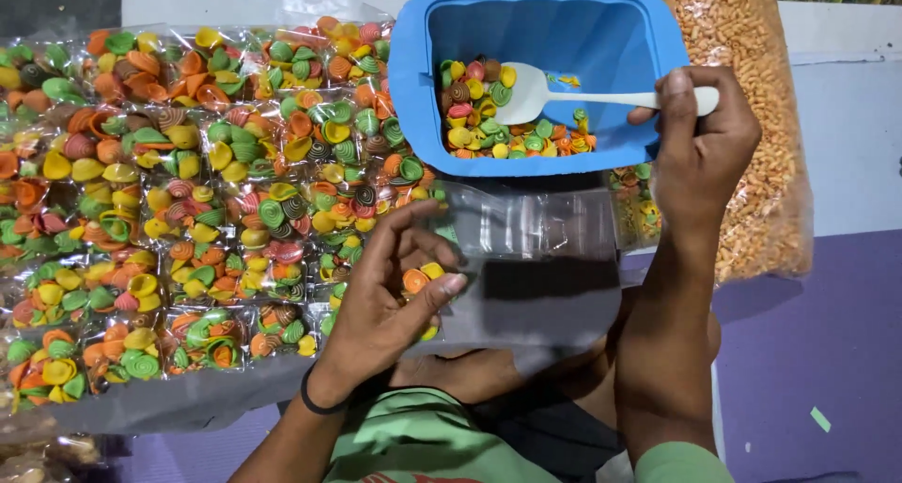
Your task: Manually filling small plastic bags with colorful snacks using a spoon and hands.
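Observation:
My right hand (700, 149) grips the handle of a white plastic spoon (540, 93) whose bowl rests among colourful shell-shaped crackers (489, 116) inside a blue rectangular tub (413, 79). My left hand (385, 295) pinches open a small clear plastic bag (526, 267) just below the tub, with a few crackers showing at its mouth by my fingers. A black band circles my left wrist.
Several filled clear packets of the same crackers (188, 192) lie in rows on a dark sheet at the left. A large bag of orange-brown grains (752, 126) stands behind the tub at the right. Purple flooring (808, 351) lies to the right.

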